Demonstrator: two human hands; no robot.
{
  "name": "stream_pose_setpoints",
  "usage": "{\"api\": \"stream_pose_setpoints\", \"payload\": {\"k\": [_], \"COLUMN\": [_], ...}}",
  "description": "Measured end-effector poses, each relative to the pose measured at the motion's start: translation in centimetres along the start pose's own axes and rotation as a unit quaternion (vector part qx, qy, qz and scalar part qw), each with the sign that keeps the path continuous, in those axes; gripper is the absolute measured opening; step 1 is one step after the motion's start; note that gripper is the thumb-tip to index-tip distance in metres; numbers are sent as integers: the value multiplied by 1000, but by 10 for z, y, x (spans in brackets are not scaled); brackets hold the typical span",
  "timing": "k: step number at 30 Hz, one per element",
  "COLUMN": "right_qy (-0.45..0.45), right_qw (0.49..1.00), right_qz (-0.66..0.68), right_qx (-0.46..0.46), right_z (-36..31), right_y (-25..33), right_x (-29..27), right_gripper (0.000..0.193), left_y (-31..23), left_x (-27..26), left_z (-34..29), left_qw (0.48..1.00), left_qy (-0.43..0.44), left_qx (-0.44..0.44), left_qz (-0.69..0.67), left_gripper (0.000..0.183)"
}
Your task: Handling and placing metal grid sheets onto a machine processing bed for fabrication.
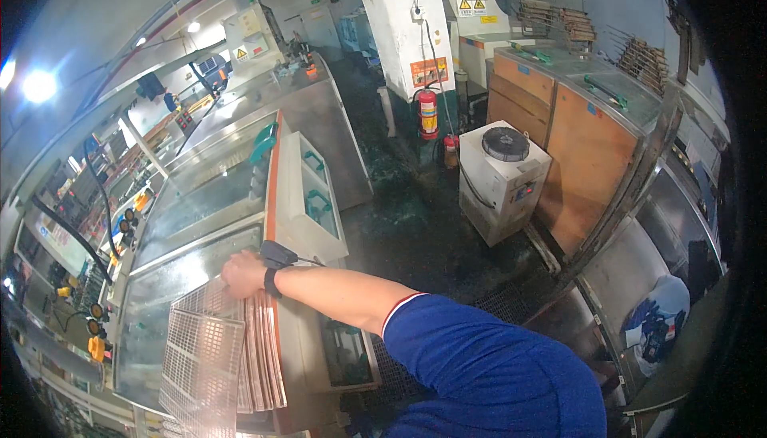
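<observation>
Right hand (pixel 244 273) grasps the upper end of a perforated panel (pixel 201 350), just beside copper-coloured plates (pixel 262 350) at the clear-topped machine (pixel 148 302). Holding it there probably keeps the thin sheet hanging straight. Its long axis runs from the fingers toward the lower edge of view, leaning slightly left.

Right hand (pixel 242 275), dark band (pixel 272 281) at wrist, fingers curled on upper end of perforated panel (pixel 201 350). Copper-coloured sheets (pixel 262 350) just beside, to right. Clear-topped machine (pixel 152 302) beneath. Across aisle: white fan-topped unit (pixel 497 186), red extinguisher (pixel 428 114) near pillar (pixel 399 31), orange-brown cabinet (pixel 593 146).
</observation>
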State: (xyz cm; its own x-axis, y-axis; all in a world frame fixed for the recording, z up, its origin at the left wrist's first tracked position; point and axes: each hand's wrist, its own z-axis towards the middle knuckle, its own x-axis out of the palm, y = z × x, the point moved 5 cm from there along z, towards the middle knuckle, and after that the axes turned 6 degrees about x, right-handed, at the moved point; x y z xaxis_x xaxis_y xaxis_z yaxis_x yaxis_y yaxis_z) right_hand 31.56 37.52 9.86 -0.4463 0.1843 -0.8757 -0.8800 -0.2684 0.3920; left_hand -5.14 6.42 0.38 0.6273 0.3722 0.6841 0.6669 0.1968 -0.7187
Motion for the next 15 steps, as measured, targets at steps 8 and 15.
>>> {"api": "stream_pose_setpoints", "payload": {"k": [8, 15], "right_qy": [-4, 2], "right_qw": [1000, 1000], "right_qz": [-23, -19], "right_qx": [-13, 4], "right_z": [2, 0], "right_y": [2, 0], "right_x": [1, -5], "right_gripper": [46, 46], "left_y": [-8, -6], "left_x": [1, 10], "left_z": [-8, -15], "left_qw": [998, 999], "left_qy": [-58, -46], "left_qx": [-21, -3], "left_qz": [5, 24], "left_gripper": [26, 36]}}
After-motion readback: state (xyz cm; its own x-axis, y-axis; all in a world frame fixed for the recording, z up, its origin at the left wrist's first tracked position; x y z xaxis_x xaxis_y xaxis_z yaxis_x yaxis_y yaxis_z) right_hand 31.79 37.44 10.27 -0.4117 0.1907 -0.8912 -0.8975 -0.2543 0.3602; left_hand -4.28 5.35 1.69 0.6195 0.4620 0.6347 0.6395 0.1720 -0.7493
